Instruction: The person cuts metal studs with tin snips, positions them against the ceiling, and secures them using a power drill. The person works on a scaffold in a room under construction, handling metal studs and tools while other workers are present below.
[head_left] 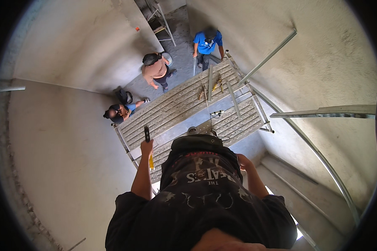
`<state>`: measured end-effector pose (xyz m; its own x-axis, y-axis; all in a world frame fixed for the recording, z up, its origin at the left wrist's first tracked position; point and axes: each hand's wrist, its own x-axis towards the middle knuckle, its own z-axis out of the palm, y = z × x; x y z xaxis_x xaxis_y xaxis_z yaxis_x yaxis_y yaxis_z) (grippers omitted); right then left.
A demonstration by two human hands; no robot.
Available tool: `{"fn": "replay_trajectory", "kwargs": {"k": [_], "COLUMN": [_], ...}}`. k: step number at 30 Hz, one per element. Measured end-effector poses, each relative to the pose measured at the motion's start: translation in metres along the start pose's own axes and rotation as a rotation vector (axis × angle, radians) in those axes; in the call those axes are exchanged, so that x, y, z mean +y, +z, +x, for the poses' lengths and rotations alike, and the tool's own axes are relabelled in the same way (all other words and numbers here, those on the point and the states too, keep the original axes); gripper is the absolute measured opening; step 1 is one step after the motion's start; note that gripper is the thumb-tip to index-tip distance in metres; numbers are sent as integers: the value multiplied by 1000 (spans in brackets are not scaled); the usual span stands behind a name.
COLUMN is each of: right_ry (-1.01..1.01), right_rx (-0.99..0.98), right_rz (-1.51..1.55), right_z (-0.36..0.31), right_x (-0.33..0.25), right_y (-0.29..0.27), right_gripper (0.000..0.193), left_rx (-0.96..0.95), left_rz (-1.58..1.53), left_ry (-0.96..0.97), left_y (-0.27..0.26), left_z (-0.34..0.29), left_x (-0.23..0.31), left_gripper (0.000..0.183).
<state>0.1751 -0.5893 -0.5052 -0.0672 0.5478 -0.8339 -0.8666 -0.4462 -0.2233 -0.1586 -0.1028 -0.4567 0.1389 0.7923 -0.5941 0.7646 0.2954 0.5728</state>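
My left hand [146, 148] is closed around a hand tool [147, 134] with a black upper part and a yellow lower part; its exact kind is unclear. The tool stands roughly upright beside the left side of a scaffold platform [163, 113] of grey ribbed planks. At my right side, my right hand [243, 161] is close to my waist by the dark bag or cloth [197, 143] at my front. The shirt partly hides its fingers, so whether it holds anything cannot be seen.
Metal strips [210, 83], an orange-yellow tool [217, 85] and a power strip [217, 113] with a cable lie on the planks. Metal channels [322, 113] project from the right wall. Below are a seated person [120, 112], one in brown [155, 69] and one in blue [207, 42].
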Motion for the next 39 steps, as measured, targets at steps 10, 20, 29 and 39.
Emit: {"fn": "replay_trajectory", "kwargs": {"k": [10,20,29,39], "right_ry": [-655,-952,-191,62], "right_rx": [627,293,210,295], "right_rz": [-939,-1352,-1717,-1611], "right_z": [96,147,94,81], "right_x": [5,-20,-63,-52], "right_y": [-3,23,71,46], "right_gripper": [22,30,54,81], "left_rx": [-140,-146,-145,-187], "left_rz": [382,397,629,480], "left_ry": [-260,-51,276,519], "left_y": [-13,3,22,45], "left_z": [-72,-63,-76,-128], "left_x": [-75,18,87,181], "left_gripper": [45,41,47,46]}}
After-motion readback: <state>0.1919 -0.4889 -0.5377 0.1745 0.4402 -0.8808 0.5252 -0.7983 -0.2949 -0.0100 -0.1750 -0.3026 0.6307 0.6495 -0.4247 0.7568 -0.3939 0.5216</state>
